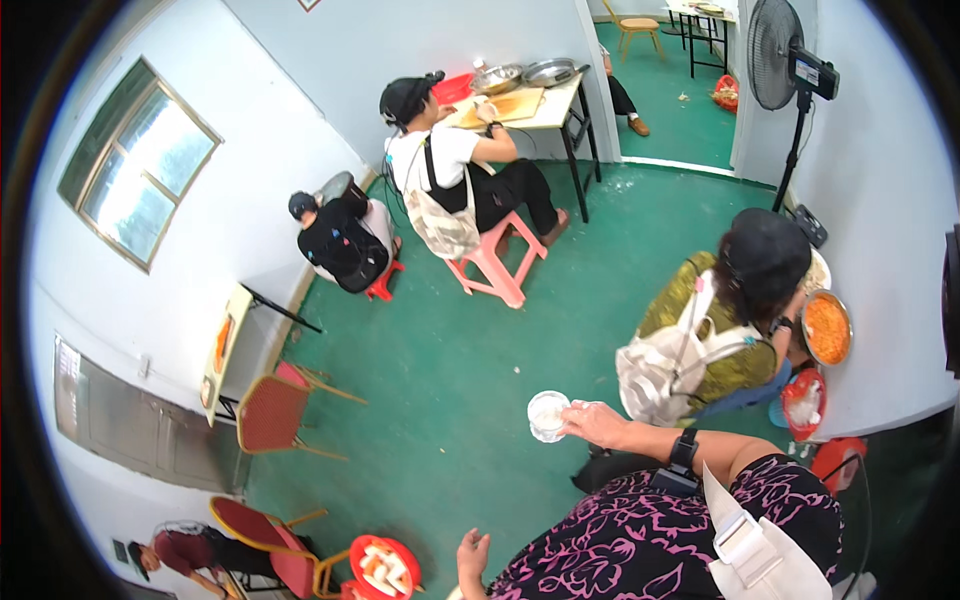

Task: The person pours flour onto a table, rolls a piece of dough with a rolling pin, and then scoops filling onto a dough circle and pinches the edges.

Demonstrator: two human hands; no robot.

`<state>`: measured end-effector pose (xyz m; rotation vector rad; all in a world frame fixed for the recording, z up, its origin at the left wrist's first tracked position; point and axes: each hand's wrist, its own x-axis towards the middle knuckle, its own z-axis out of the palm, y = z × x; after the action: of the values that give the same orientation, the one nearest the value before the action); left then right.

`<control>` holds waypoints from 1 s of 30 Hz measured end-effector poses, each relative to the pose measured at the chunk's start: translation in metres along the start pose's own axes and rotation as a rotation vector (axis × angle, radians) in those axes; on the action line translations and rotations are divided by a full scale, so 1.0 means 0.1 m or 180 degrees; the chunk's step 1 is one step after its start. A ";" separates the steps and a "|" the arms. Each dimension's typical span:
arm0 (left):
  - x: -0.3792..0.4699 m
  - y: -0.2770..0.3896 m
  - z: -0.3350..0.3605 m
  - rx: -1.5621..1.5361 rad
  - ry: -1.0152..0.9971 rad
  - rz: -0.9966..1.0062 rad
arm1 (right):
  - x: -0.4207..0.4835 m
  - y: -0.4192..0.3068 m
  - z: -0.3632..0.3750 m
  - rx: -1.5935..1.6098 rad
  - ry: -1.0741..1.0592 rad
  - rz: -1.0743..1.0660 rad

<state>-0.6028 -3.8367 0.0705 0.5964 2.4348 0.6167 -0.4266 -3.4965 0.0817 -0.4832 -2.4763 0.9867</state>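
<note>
My right hand holds a small clear cup by its side, with something whitish inside. The cup is above the green floor, left of a seated co-worker with a pale backpack. At the bottom is my left hand, with fingers slightly bent and nothing visible in it. A red basin with pale, elongated pieces lies to its left. My arm on the cup side wears a black wrist strap. A dark top with pink flowers covers my body.
A co-worker sits close at right, beside a bowl of orange food and a standing fan. Others sit at the back near a table and a pink stool. Red chairs stand at left.
</note>
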 end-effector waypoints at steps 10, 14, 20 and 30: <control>2.16 0.78 -0.36 -0.0416 -0.0121 0.0393 | 1.64 0.72 -0.45 -0.0449 0.0472 0.0412; 3.40 1.42 -0.47 0.0467 -0.0555 0.1127 | 2.01 1.08 -0.53 -0.0587 0.1217 0.0532; 4.87 3.38 -0.45 -0.0531 -0.1128 0.1910 | 2.31 1.50 -1.05 -0.0687 0.1785 0.2070; 5.51 6.14 1.19 0.0213 -0.3127 0.3247 | 2.72 2.73 -2.01 -0.0858 0.2211 0.2557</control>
<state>-0.7741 -3.0212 0.0932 1.7020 1.1260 0.4241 -0.5117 -3.0707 0.0904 -1.6680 -1.7621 0.5617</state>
